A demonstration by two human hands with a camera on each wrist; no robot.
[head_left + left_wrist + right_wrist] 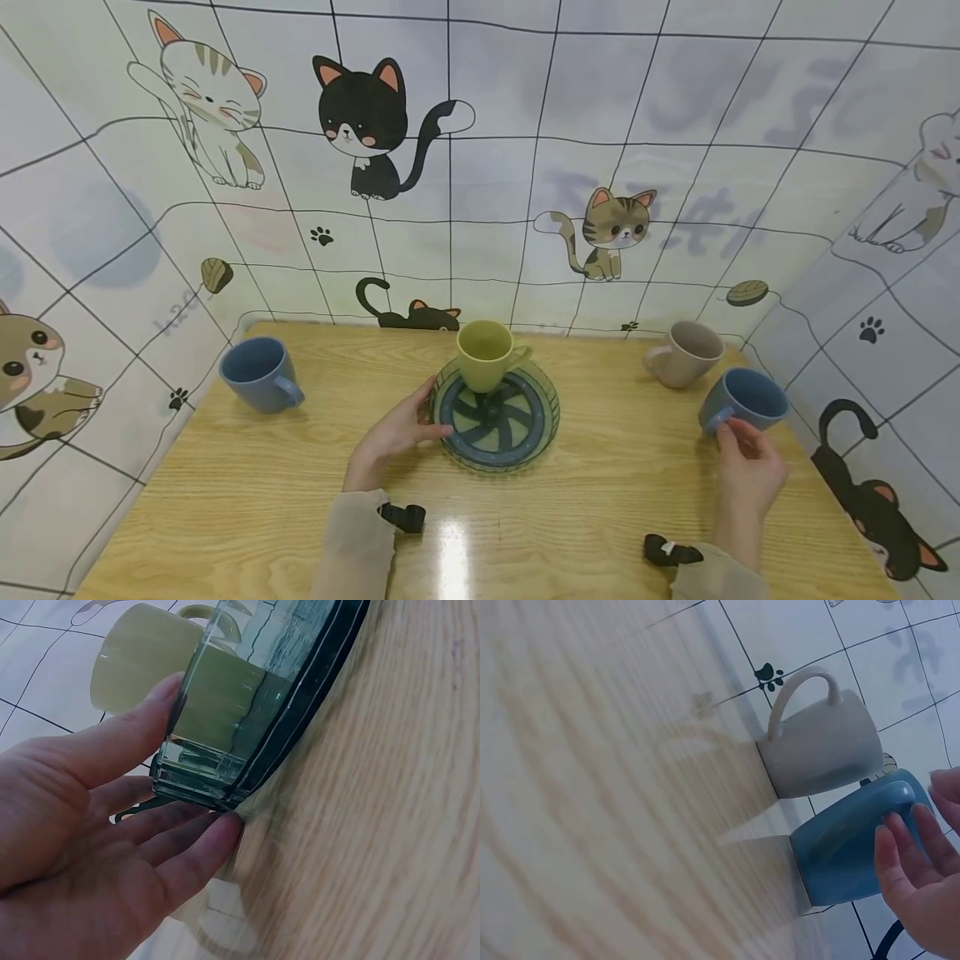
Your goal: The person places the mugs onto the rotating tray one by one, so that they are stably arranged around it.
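Observation:
At the middle of the table, a green glass dish (498,458) with a blue pinwheel pattern holds a yellow-green mug (482,360) toward its far side. My left hand (393,433) grips the dish's left edge. In the left wrist view, the thumb (142,727) lies against the glass wall, with the other fingers low near its base. On the right stands a blue mug (753,398), upright on the table. My right hand (752,471) pinches its handle (894,796), fingers on one side and thumb on the other. A pinkish-grey mug (688,354) stands just behind it.
Another blue mug (261,375) stands at the far left of the wooden table (585,517), handle toward the right. A white wall covering (502,92) with grid lines and cartoon cats rises along the back and both sides. Dark straps (405,517) sit at both wrists.

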